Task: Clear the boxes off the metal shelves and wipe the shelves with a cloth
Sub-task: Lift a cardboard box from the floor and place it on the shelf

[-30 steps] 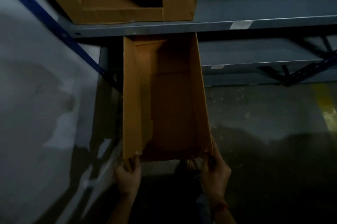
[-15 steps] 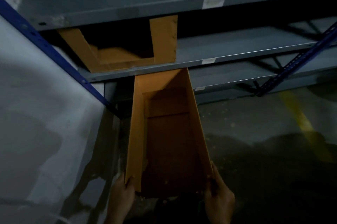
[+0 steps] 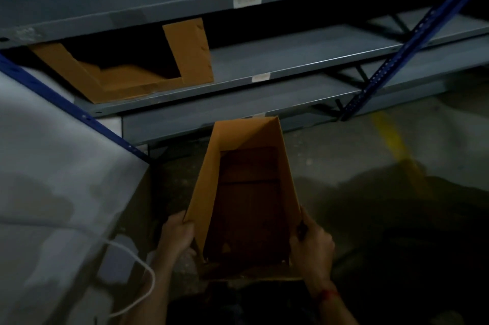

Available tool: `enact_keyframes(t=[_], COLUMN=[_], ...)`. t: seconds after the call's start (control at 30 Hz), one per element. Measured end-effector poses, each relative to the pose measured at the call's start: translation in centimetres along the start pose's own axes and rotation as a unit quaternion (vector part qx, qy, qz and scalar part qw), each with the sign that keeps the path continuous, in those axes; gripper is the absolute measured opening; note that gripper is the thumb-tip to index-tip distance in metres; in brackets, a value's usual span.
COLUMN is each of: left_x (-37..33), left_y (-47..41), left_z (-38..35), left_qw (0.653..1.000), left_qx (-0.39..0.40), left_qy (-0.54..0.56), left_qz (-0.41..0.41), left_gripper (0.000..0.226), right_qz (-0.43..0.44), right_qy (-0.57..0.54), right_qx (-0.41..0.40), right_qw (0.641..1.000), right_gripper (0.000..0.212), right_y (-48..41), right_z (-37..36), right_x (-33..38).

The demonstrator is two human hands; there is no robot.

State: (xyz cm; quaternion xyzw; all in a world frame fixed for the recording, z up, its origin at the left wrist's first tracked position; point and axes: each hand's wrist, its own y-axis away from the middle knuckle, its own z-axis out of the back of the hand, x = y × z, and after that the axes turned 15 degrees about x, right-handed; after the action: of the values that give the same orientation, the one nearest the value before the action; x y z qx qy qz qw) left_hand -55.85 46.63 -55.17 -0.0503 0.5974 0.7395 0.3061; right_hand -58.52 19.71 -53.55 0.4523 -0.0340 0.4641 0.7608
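Head view: shelved box (image 3: 127, 83) sits beyond held box (image 3: 248, 205).

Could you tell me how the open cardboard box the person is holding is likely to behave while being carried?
Probably light: the open cardboard box looks empty inside. Its thin walls may flex, since the left hand and right hand grip it only at the near corners. The near edge looks a little ragged, so it might tear if pulled hard.
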Motion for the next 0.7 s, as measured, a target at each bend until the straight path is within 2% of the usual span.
enact_keyframes(t=[0.27,0.47,0.7], left_x=[-13.1,-23.4,-33.6], left_y=[-2.9,-4.5,-6.4], left_z=[-7.5,-17.0,-26.7], left_qw=[0.993,0.979,0.956], left_qx=[0.01,-0.014,-0.009], left_qy=[-0.108,-0.18,-0.239], left_qz=[-0.035,-0.096,-0.171], left_gripper=[0.023,0.023,0.025], right_qz=[-0.013,-0.059,-0.102], right_qy=[-0.051,-0.101,-0.15], right_qx=[-0.096,-0.153,-0.227], right_qw=[0.994,0.981,0.957], right_gripper=[0.017,0.015,0.027], right_y=[-3.9,-6.9,-10.5], right_z=[8.8,17.2,25.4], right_x=[-4.2,-9.1,-14.3])
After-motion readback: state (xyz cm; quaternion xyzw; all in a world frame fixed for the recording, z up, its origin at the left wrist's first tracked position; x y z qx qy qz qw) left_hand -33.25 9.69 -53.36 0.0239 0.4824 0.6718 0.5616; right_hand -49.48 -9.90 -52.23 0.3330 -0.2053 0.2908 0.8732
